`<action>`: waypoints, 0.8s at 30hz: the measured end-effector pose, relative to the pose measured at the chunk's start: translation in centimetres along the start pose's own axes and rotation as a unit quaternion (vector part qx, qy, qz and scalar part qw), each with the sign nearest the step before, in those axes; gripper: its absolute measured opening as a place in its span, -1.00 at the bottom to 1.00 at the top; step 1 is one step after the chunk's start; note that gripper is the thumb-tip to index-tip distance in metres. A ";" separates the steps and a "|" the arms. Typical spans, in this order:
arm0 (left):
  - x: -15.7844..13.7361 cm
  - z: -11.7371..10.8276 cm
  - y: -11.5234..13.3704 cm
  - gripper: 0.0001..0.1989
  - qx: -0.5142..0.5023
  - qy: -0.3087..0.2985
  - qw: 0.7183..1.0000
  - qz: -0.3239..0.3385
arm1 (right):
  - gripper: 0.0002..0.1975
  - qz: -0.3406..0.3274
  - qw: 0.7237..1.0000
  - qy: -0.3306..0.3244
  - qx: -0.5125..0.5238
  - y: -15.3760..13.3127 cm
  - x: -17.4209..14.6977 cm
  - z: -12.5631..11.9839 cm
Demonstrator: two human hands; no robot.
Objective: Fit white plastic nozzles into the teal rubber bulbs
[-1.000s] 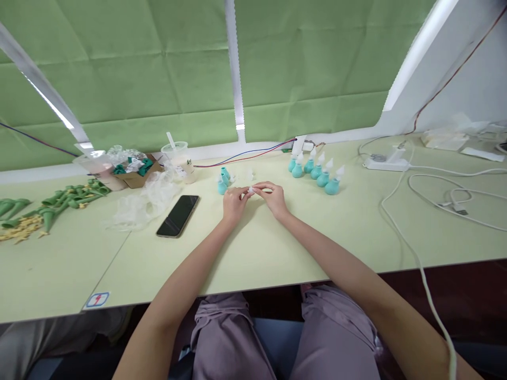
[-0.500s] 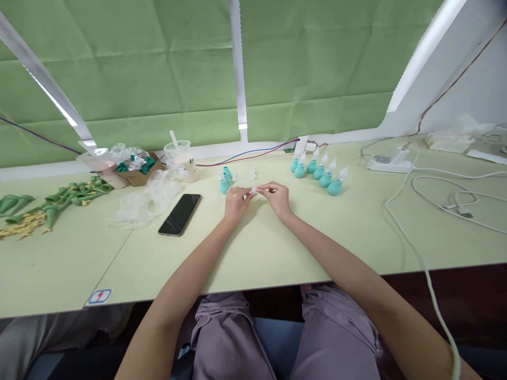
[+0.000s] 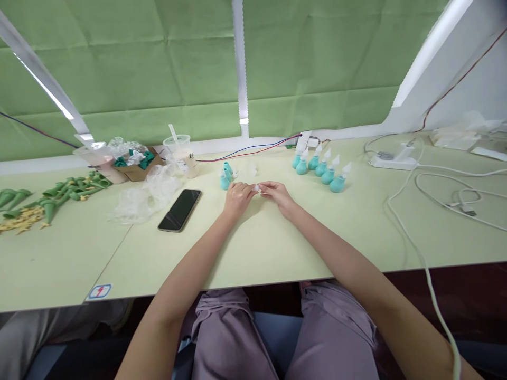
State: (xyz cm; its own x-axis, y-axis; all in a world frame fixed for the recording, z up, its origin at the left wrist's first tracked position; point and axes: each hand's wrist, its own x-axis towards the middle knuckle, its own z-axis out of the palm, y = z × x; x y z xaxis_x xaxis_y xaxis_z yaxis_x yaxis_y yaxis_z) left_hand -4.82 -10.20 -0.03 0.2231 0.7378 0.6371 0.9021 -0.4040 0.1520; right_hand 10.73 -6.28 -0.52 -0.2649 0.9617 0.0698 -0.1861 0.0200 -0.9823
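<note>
Between my fingertips is a small whitish translucent piece (image 3: 257, 187), too small to make out fully. My left hand (image 3: 237, 199) pinches it from the left, and my right hand (image 3: 279, 196) pinches it from the right. Just behind my left hand stand a few turquoise bulb-shaped pieces (image 3: 225, 182) without tips. Some clear bits (image 3: 250, 170) lie beyond my fingers. To the right, several turquoise bulbs with white flame-shaped tips (image 3: 337, 183) stand in a loose group.
A phone (image 3: 180, 210) lies left of my left arm, beside crumpled plastic bags (image 3: 146, 198). Cups, including a drink cup (image 3: 185, 155), and a cardboard box (image 3: 138, 171) stand behind. Green cone-shaped pieces (image 3: 49, 208) are at far left. White cables run from a power strip (image 3: 392, 162) at right.
The small piece has turned and shifted slightly right between my fingers, and my left hand has rolled over a little. The camera view has shifted slightly; the table things stay put.
</note>
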 end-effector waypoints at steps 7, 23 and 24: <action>0.5 -1.0 -1.2 -0.79 -0.025 0.097 0.994 -0.047 | -0.76 -0.066 0.989 0.088 -0.101 -0.6 1.8 -1.5; 0.6 -2.9 -5.1 -0.87 -0.110 0.231 0.944 -0.209 | -0.78 -0.169 0.729 -0.027 -0.662 -0.6 10.1 7.1; 0.5 -2.9 -5.2 -0.87 -0.110 0.231 0.943 -0.213 | -0.76 -0.165 0.727 -0.028 -0.666 -0.3 10.2 7.1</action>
State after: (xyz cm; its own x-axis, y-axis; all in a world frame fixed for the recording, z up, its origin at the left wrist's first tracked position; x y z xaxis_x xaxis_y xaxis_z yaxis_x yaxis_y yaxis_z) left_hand -10.48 -9.26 1.71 -0.3717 0.5651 0.7365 0.7644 -0.2639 0.5883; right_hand 1.34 1.55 1.78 -0.4585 0.8328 0.3103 0.8235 0.5294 -0.2040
